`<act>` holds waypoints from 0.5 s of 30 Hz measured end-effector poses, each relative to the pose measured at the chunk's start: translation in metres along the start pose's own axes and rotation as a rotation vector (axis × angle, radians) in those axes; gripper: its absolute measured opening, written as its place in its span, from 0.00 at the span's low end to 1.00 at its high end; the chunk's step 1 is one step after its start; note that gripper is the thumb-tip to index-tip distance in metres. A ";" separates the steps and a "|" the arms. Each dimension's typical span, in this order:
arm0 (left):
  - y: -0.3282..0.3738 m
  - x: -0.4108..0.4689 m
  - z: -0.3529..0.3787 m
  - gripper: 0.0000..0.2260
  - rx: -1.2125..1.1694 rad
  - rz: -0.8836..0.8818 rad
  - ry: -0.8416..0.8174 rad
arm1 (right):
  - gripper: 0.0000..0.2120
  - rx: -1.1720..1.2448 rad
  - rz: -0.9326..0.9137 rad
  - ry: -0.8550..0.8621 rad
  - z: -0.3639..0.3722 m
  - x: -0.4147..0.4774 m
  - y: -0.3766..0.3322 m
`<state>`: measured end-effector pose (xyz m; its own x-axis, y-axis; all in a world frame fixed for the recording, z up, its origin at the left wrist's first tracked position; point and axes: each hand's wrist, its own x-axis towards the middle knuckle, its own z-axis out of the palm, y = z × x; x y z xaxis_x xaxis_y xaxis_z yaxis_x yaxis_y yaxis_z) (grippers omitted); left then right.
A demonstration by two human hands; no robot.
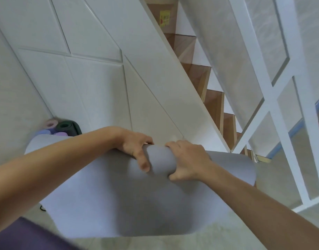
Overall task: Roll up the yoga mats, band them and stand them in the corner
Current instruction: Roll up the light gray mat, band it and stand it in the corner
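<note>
you're gripping pale grey foam yoga mat [137,204] with both hands: left hand [135,148], right hand [187,159] curling around bunched top edge, mat hanging above floor, likely starting roll; finished rolled mats [63,126] standing in corner.

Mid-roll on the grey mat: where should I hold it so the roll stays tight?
Grip the rolled part of the grey mat from above, as the left hand and right hand do now. Spreading them apart might help: the loose corners flare wide on both sides.
</note>
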<state>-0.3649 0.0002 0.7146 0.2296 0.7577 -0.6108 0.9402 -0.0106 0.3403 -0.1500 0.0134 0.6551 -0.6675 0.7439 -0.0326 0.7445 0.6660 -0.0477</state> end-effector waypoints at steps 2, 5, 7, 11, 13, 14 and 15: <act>0.002 -0.009 0.004 0.54 0.261 0.004 0.068 | 0.37 0.141 0.050 -0.057 -0.011 0.004 0.007; 0.003 -0.019 0.018 0.62 0.648 0.050 0.262 | 0.32 0.338 0.096 -0.205 -0.020 0.005 0.016; 0.000 -0.020 0.026 0.59 0.708 0.071 0.327 | 0.31 0.444 0.119 -0.280 -0.018 0.005 0.019; -0.007 -0.009 0.035 0.41 0.710 0.095 0.411 | 0.40 0.410 0.077 -0.353 -0.009 0.003 0.015; -0.007 0.001 0.035 0.37 0.721 0.091 0.426 | 0.55 0.302 0.049 -0.284 -0.001 0.006 0.003; -0.006 0.006 0.034 0.36 0.717 0.089 0.431 | 0.61 0.233 0.054 -0.237 0.006 0.009 -0.003; -0.003 0.008 0.032 0.35 0.714 0.089 0.435 | 0.63 0.177 0.070 -0.190 0.013 0.011 -0.009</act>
<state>-0.3581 -0.0145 0.6851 0.3307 0.9170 -0.2232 0.8902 -0.3816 -0.2490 -0.1640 0.0151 0.6421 -0.6175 0.7529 -0.2277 0.7861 0.5805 -0.2124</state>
